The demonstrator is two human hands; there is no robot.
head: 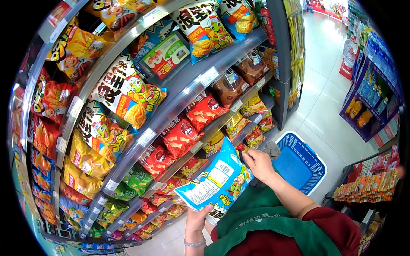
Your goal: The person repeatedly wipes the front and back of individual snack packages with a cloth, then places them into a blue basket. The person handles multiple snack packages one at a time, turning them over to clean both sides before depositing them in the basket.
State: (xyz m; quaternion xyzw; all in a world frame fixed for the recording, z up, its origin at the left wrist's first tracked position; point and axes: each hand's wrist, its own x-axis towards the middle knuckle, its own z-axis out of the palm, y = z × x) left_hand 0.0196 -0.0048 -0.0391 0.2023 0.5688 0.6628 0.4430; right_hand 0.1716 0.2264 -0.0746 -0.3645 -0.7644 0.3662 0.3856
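My left hand (198,220), with a bracelet at the wrist, grips the lower end of a blue and white puffed snack bag (221,182). The bag's printed back, with a barcode, faces up. At the bag's right edge, my right hand (260,164) pinches a small reddish-and-black tool (241,150) that looks like a flat brush; its far part is partly hidden. Beyond my right hand, a grey cloth (272,150) hangs at the rim of a blue plastic shopping basket (301,164) standing on the floor.
Tiered snack shelves (179,96) curve along the left, holding red snack bags (182,136) and white-and-blue snack bags (128,91). A green display box (166,56) stands among them. Right of the tiled aisle (320,96) are a purple bottle rack (368,92) and a wire rack of orange packets (365,185).
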